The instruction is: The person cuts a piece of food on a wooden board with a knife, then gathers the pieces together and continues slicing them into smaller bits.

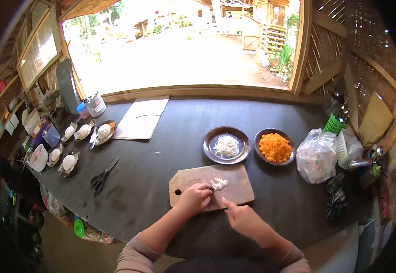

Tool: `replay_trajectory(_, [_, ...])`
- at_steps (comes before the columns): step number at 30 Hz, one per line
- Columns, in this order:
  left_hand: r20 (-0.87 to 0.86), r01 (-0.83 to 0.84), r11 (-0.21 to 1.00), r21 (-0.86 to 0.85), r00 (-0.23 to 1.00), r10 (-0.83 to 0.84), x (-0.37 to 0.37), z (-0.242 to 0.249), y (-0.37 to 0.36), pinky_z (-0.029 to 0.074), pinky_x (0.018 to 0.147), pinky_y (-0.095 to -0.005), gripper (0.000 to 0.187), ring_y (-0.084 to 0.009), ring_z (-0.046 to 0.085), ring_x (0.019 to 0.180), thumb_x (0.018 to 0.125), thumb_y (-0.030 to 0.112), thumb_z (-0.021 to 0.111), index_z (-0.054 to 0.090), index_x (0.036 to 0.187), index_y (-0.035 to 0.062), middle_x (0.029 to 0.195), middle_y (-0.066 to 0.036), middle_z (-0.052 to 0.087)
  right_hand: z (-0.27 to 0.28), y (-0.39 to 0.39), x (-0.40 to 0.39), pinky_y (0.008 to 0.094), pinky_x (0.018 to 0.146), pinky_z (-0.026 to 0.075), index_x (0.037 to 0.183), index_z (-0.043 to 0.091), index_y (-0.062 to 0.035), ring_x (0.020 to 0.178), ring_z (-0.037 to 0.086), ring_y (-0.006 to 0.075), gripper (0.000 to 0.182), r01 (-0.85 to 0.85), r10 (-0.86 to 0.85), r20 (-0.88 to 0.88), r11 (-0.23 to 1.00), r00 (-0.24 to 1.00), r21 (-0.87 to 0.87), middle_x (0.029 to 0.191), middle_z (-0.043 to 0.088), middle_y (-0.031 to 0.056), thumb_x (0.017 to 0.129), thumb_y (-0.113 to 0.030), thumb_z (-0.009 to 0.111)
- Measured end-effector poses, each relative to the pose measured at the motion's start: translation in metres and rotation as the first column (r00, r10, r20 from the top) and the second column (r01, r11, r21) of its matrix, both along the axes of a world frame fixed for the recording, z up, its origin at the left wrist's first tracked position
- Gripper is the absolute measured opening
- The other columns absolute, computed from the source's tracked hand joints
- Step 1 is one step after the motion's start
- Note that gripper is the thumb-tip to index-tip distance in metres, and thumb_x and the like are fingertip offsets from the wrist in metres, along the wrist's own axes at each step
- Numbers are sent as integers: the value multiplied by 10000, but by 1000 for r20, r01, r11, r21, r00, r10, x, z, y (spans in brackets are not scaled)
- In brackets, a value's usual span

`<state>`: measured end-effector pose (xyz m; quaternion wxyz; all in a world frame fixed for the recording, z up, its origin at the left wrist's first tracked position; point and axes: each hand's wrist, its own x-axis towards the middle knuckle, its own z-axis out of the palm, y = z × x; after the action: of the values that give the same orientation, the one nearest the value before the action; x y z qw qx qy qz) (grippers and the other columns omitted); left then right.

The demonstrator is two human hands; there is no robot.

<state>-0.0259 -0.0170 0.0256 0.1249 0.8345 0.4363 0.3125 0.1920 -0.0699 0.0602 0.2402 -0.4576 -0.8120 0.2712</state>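
A wooden cutting board (189, 179) with a hole at its left end lies at the table's front. My right hand (244, 219) is closed on a knife (218, 194) whose blade points up and left over the board. Beside the blade, my left hand (195, 198) has its fingers curled down on the board; what lies beneath them is hidden. Chopped white pieces (219, 183) rest just beyond the blade. Behind the board a dark plate (208, 154) holds white shreds (226, 146), and right of it a dark bowl (258, 156) holds orange bits (275, 147).
Black scissors (102, 176) lie on the dark table (134, 195) at left, near several small plates of white food. A pale board (139, 120) lies farther back. On the right are a filled plastic bag (316, 157), a green basket (335, 123) and a black bag (336, 200).
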Motion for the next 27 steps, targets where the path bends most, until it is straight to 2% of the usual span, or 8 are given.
replay_trajectory(9, [-111, -19, 1000, -15, 994, 17, 1, 2, -1, 526, 855, -386, 113, -289, 644, 979, 801, 92, 641, 700, 860, 16, 1029, -99, 684, -14, -4, -3, 457, 531, 528, 1332, 531, -22, 564, 639, 369, 433, -10, 5, 81, 998, 997, 65, 648, 622, 209, 916, -136, 561])
replay_trajectory(13, [-115, -26, 1000, -9, 993, 25, 4, 7, -5, 524, 865, -389, 135, -295, 643, 987, 808, 86, 638, 698, 894, 1, 1032, -122, 682, -11, -5, -5, 448, 527, 532, 1341, 526, -18, 562, 642, 362, 453, -21, 13, 134, 998, 991, 61, 649, 621, 205, 899, -112, 559])
replay_trajectory(15, [-106, -30, 999, -9, 994, 29, 4, 5, -6, 524, 866, -391, 143, -297, 643, 989, 809, 82, 639, 698, 907, -4, 1034, -129, 681, -12, -4, -4, 465, 565, 532, 1318, 530, -29, 605, 646, 377, 421, 5, -10, 157, 1000, 988, 30, 686, 644, 213, 915, -137, 586])
replay_trajectory(25, [-58, -50, 999, 14, 997, 51, 6, 5, -5, 536, 837, -380, 133, -300, 659, 941, 791, 49, 667, 708, 910, 5, 1020, -127, 688, -8, -5, -5, 478, 582, 531, 1322, 517, -33, 627, 646, 391, 415, 71, -67, 105, 997, 992, -34, 712, 646, 231, 922, -129, 575])
replay_trajectory(27, [-59, -55, 999, 5, 997, 55, 6, 5, -6, 535, 838, -379, 133, -302, 658, 943, 791, 50, 668, 708, 910, 5, 1017, -128, 688, -9, -4, -4, 485, 590, 529, 1320, 516, -33, 636, 644, 399, 408, 88, -87, 50, 996, 995, -19, 718, 645, 236, 926, -127, 567])
